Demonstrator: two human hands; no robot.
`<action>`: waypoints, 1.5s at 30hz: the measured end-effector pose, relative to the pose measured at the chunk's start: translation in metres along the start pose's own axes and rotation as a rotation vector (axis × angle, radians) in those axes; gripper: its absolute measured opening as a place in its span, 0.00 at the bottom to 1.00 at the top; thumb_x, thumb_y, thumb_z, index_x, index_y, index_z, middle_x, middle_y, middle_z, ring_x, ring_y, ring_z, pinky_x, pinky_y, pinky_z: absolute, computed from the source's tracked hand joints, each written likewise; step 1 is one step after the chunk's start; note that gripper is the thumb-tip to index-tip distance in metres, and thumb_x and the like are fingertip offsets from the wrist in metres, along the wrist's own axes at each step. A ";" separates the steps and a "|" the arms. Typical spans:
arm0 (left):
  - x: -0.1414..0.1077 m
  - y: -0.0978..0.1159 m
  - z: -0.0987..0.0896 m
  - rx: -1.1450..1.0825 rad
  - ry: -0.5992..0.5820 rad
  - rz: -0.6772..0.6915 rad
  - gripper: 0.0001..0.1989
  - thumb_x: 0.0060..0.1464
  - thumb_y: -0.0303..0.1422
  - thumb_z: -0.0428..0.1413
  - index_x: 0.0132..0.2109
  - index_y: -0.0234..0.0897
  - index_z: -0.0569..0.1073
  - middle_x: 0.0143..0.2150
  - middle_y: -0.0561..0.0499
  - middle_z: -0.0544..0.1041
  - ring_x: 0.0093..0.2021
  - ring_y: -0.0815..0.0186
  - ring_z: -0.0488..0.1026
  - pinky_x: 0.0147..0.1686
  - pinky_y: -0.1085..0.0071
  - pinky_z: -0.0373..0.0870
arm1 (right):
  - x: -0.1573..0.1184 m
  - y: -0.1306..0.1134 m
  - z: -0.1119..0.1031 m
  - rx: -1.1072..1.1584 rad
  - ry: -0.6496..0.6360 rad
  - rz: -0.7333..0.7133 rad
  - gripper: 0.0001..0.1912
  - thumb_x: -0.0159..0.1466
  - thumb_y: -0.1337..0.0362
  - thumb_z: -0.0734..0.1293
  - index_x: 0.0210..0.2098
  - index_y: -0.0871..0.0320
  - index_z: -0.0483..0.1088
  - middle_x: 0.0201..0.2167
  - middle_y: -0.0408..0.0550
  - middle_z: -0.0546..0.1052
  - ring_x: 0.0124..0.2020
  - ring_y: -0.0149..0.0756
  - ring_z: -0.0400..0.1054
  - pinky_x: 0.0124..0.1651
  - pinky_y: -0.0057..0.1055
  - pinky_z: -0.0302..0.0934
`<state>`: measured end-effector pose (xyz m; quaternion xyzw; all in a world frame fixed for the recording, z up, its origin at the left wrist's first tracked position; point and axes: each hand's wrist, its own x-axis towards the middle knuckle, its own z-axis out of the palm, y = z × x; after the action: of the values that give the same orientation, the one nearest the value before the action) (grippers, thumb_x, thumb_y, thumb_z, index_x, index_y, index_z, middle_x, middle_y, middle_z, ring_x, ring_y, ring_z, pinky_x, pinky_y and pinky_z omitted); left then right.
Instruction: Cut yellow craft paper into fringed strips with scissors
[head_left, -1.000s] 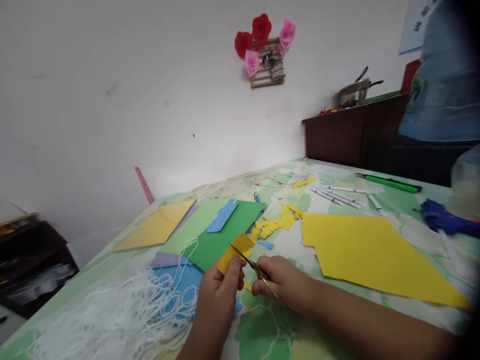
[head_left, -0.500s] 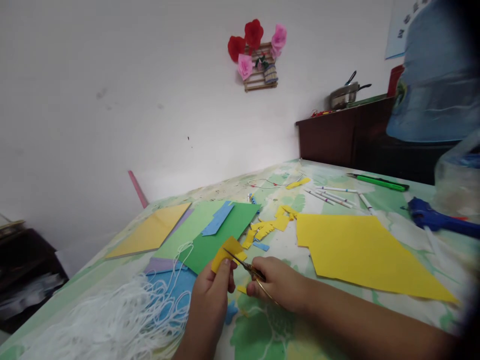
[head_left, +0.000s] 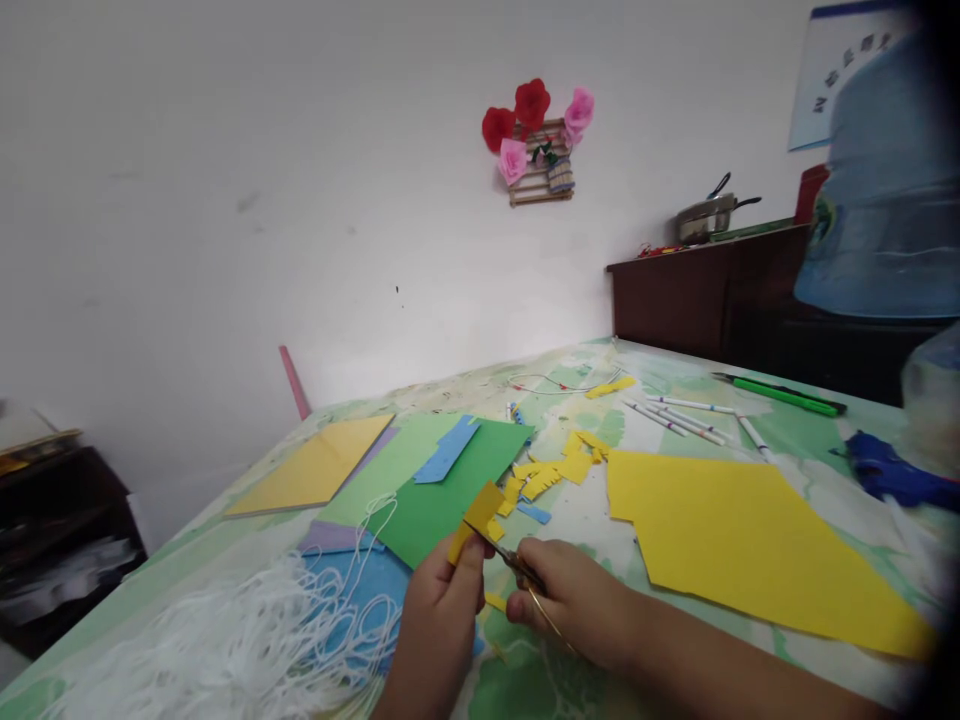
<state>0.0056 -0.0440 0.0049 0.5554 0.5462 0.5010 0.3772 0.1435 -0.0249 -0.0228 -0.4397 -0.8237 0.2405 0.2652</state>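
Observation:
My left hand [head_left: 448, 598] pinches a small piece of yellow craft foam or paper [head_left: 486, 506] between thumb and fingers. In my right hand [head_left: 570, 598] are gold-handled scissors [head_left: 519, 566], their blades lying across the yellow piece just above my left thumb. Yellow scraps [head_left: 551, 473] are scattered beyond my hands, with a small blue scrap [head_left: 534, 512] nearer. To the right lies a large yellow sheet [head_left: 750, 540] with a notch cut from its left edge. A green sheet [head_left: 450, 500] with a blue cut piece [head_left: 448, 450] on it lies to the left.
White string [head_left: 225, 640] is heaped at the front left, over a blue sheet [head_left: 352, 580]. Several white pens [head_left: 679, 415], a green cutter knife [head_left: 787, 396] and a blue glue gun [head_left: 892, 470] lie at the right. A large water bottle [head_left: 885, 210] stands behind.
The view has tilted up and left, so the scene sits lower and further right. My left hand still pinches the yellow piece, and the scissors remain across it.

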 end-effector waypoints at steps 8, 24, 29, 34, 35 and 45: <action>-0.001 0.002 0.001 -0.022 -0.006 -0.026 0.17 0.44 0.45 0.47 0.24 0.34 0.66 0.13 0.59 0.57 0.17 0.73 0.54 0.19 0.76 0.52 | 0.000 -0.004 -0.003 0.005 -0.023 -0.014 0.15 0.56 0.53 0.58 0.27 0.59 0.61 0.24 0.43 0.67 0.24 0.28 0.57 0.24 0.22 0.46; 0.001 -0.002 0.000 -0.172 -0.004 -0.058 0.14 0.44 0.41 0.48 0.22 0.33 0.67 0.12 0.59 0.57 0.16 0.74 0.56 0.19 0.76 0.53 | 0.000 -0.005 -0.004 -0.011 -0.053 0.032 0.17 0.55 0.51 0.58 0.28 0.60 0.63 0.26 0.45 0.69 0.26 0.30 0.59 0.26 0.23 0.48; 0.001 -0.002 -0.004 -0.126 -0.019 -0.040 0.14 0.46 0.40 0.46 0.23 0.34 0.66 0.14 0.58 0.59 0.18 0.73 0.57 0.21 0.75 0.54 | -0.001 -0.004 -0.004 0.000 -0.046 0.019 0.16 0.55 0.51 0.58 0.26 0.60 0.61 0.24 0.43 0.67 0.25 0.29 0.57 0.25 0.22 0.47; 0.000 0.001 -0.002 -0.166 0.000 -0.069 0.14 0.46 0.41 0.46 0.23 0.35 0.66 0.13 0.59 0.57 0.17 0.73 0.55 0.19 0.75 0.52 | -0.003 0.001 0.001 -0.013 0.014 -0.034 0.17 0.54 0.50 0.58 0.26 0.59 0.57 0.20 0.39 0.62 0.21 0.25 0.51 0.21 0.22 0.43; 0.000 0.001 -0.001 -0.161 0.005 -0.064 0.15 0.46 0.42 0.46 0.23 0.35 0.66 0.13 0.59 0.57 0.17 0.73 0.54 0.19 0.75 0.52 | -0.003 0.002 0.002 -0.018 0.019 -0.040 0.17 0.54 0.50 0.58 0.26 0.59 0.56 0.20 0.39 0.62 0.21 0.25 0.51 0.21 0.22 0.43; -0.003 -0.001 0.001 0.025 0.061 0.083 0.17 0.45 0.44 0.46 0.23 0.35 0.66 0.13 0.59 0.57 0.16 0.73 0.54 0.18 0.75 0.51 | -0.003 0.001 0.001 -0.017 0.017 -0.034 0.16 0.54 0.52 0.59 0.25 0.58 0.55 0.20 0.39 0.61 0.21 0.26 0.52 0.21 0.21 0.43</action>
<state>0.0065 -0.0471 0.0033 0.5666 0.5403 0.5259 0.3323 0.1445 -0.0270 -0.0246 -0.4301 -0.8307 0.2252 0.2726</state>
